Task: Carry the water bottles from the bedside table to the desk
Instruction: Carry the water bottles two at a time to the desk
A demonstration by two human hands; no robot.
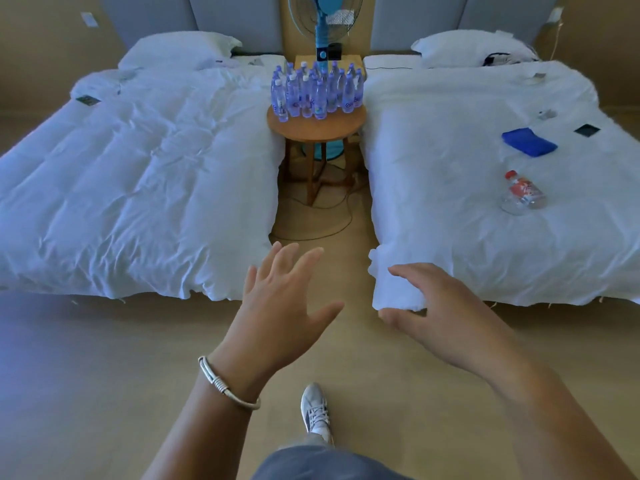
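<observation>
Dozens of water bottles [317, 90] stand packed together on a round wooden bedside surface [317, 128] at the far end of the aisle between two beds. Each bottle is upright, its long axis vertical and its cap pointing up; all are clear with blue labels, and they fill the far part of the top while the near rim stays bare. A blue pedestal fan [323, 22] rises just behind the cluster.

Both of the person's hands are raised in the near part of the scene, well apart from the bottles. The left hand [282, 306] is spread flat with its fingers straight and pointing toward the far wall, and its grip has hold of nothing; a silver bracelet [225, 384] circles the wrist. The right hand [440, 306] hovers with loosely bent fingers in front of the near corner of the right bed [485, 202]; whether it touches the white cover cannot be told, and it holds nothing.

The left bed [138, 174] is covered by a rumpled white quilt. On the right bed lie a folded blue cloth [528, 142] and a single clear bottle with a red cap [523, 194], resting on its side with the cap pointing toward the far left. A black cable [322, 233] loops over the floor under the wooden legs. One grey and white sneaker [315, 412] steps forward on the tan floor in the near centre.
</observation>
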